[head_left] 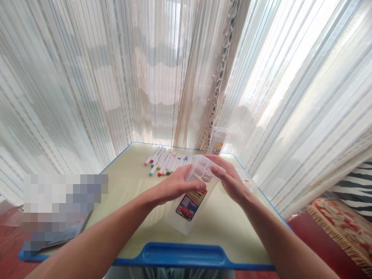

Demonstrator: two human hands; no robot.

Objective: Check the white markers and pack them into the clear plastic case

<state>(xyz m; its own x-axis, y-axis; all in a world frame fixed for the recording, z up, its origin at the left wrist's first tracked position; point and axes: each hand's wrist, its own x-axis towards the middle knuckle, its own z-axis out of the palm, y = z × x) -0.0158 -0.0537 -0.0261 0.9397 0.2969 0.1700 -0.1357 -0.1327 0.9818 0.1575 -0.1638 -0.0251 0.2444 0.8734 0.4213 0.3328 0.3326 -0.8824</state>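
A clear plastic marker case [177, 219] with a car-picture label is tilted over the table, its far end raised. My left hand [181, 182] grips its left side, with the thumb across the front above the label. My right hand [228, 174] is closed around the top right corner, its fingers partly behind the case. A divided insert with several compartments shows at the case's upper end. Just beyond my left hand lie several white markers [162, 159] with coloured caps, in loose rows; the case and hands hide some of them.
Another clear case [217, 141] with a similar label stands at the table's far edge. A clear plastic piece [245, 180] lies by the right edge. The pale table [122, 201] has a blue rim and front tray [183, 254]. Striped curtains [157, 77] hang behind; a blurred-out item lies at left.
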